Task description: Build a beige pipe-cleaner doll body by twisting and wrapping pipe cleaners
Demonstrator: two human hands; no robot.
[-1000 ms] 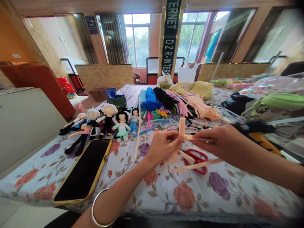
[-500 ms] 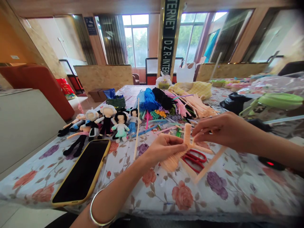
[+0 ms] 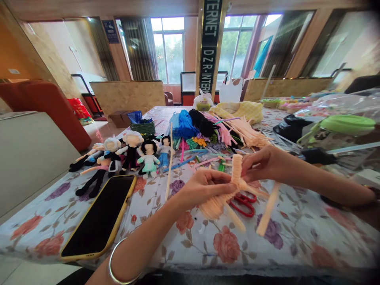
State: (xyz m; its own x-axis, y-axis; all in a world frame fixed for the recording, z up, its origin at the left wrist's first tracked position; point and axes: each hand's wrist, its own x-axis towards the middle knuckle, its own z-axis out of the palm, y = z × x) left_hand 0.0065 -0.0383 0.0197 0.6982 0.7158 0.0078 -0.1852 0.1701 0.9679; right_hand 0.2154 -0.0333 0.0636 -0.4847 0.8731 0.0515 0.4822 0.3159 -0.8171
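Both hands (image 3: 204, 186) pinch a peach fuzzy piece (image 3: 236, 170); the green-lidded container (image 3: 346, 124) sits at right, contents unclear.

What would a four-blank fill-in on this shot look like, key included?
1. The left hand grips the peach fuzzy piece; close by on its other side is the ____ hand.
2. The silver bangle is worn on the ____ arm.
3. The scissors' handles are ____ in colour.
4. The phone lies in a ____ case.
Missing words: right; left; red; yellow.
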